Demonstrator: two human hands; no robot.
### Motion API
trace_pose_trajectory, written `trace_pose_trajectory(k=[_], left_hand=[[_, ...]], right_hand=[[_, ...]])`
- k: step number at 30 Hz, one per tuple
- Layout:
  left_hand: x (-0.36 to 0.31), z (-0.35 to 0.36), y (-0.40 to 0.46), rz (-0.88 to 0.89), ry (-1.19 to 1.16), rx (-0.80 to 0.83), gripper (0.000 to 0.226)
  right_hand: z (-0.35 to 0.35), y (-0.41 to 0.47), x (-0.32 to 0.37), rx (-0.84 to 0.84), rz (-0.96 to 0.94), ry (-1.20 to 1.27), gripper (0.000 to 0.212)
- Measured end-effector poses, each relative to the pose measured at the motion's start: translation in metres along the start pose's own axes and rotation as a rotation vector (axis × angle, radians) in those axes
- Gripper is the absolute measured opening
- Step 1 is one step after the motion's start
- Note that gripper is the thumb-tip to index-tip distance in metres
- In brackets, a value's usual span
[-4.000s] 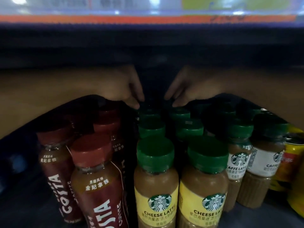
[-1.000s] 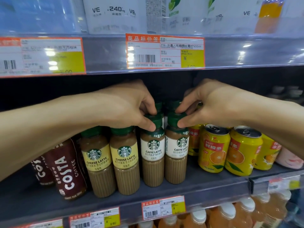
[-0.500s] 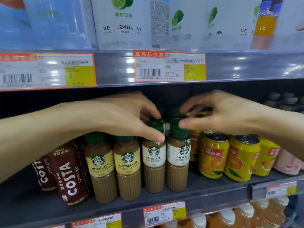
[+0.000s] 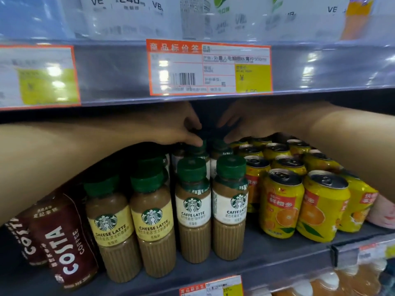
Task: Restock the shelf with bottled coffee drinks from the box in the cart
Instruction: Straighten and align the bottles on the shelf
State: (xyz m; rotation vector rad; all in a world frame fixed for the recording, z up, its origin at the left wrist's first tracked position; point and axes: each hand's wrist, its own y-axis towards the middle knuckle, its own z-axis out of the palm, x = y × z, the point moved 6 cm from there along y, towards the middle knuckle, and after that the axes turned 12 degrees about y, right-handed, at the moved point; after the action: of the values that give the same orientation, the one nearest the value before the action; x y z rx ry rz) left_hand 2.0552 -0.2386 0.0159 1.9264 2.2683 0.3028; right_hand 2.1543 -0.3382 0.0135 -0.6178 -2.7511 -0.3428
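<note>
Green-capped clear plastic bottles of brown coffee drink with white caffe latte labels [image 4: 193,210] are seen lined up in two files on the dark grey shelf [image 4: 267,257], a good part of the restock judged done; how many are left cannot be told, since the box and cart are out of view. The left hand [image 4: 171,127] and the right hand [image 4: 252,122] are reached deep over these files, fingertips curled onto the caps of bottles further back, each apparently pinching a cap, though the grip itself is shadowed. Just beside on the left, yellow-labelled cheese latte bottles [image 4: 130,227] and maroon Costa coffee bottles [image 4: 62,244] are ranged; yellow orange-drink cans [image 4: 303,206] crowd the right. Headroom is limited by the upper shelf edge with its orange-bordered price tag [image 4: 209,67].
</note>
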Motion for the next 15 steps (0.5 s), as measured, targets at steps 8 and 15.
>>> trace_pose_trajectory(k=[8, 15], left_hand=[[-0.001, 0.009, 0.014, 0.038, 0.049, 0.009, 0.033], [-0.001, 0.007, 0.006, 0.069, 0.055, 0.040, 0.034]], right_hand=[[0.005, 0.005, -0.013, -0.059, 0.029, 0.164, 0.037], [0.007, 0.007, -0.015, -0.031, 0.017, 0.248, 0.023]])
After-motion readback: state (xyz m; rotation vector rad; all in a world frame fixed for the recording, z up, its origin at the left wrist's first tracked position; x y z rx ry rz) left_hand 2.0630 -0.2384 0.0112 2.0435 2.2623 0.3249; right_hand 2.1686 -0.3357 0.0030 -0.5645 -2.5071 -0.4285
